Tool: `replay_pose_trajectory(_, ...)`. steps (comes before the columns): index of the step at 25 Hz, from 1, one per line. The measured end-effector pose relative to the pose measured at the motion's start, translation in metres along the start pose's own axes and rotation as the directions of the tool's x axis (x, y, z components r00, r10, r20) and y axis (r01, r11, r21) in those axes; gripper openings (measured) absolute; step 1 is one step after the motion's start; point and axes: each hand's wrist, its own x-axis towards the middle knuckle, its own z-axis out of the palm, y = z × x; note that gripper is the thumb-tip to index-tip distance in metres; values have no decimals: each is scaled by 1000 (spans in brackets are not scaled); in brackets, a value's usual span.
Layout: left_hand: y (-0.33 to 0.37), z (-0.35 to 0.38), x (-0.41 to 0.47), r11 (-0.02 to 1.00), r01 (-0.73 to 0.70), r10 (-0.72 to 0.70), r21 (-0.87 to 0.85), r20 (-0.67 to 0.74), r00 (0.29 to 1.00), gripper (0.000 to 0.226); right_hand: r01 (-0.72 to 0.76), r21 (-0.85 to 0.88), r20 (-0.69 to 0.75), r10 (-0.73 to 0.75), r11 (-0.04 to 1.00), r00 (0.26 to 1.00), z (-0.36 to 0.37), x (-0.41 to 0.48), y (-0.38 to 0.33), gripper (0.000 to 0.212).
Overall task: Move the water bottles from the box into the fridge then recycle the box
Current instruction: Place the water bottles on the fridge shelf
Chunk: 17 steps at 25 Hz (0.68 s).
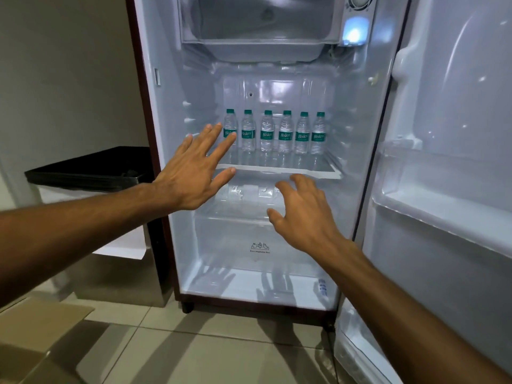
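Note:
Several small water bottles (285, 133) with green caps and green labels stand upright in a row at the back of the fridge's glass shelf (277, 169). The fridge (171, 106) is open in front of me. My left hand (194, 170) is spread with straight fingers in front of the leftmost bottle, holding nothing. My right hand (302, 214) hovers lower, in front of the crisper cover, fingers loosely bent and empty. A corner of the cardboard box (36, 328) shows on the floor at the lower left.
The fridge door (448, 176) stands swung out to the right, with door racks. A bin lined with a black bag (91, 170) stands left of the fridge. A freezer compartment (260, 20) sits at the top. Tiled floor (221, 350) lies below.

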Motion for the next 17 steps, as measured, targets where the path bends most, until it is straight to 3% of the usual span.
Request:
replay_pose_trajectory(9,-40,50,50,996,-7,6,-89,-18,1000,72,93,-99,98,-83,991,992,18,61,2,71)
replay_pose_trajectory(17,-76,73,93,968,92,-99,-232,-22,995,73,24,-171,168,6,985,986,36,140,-5,69)
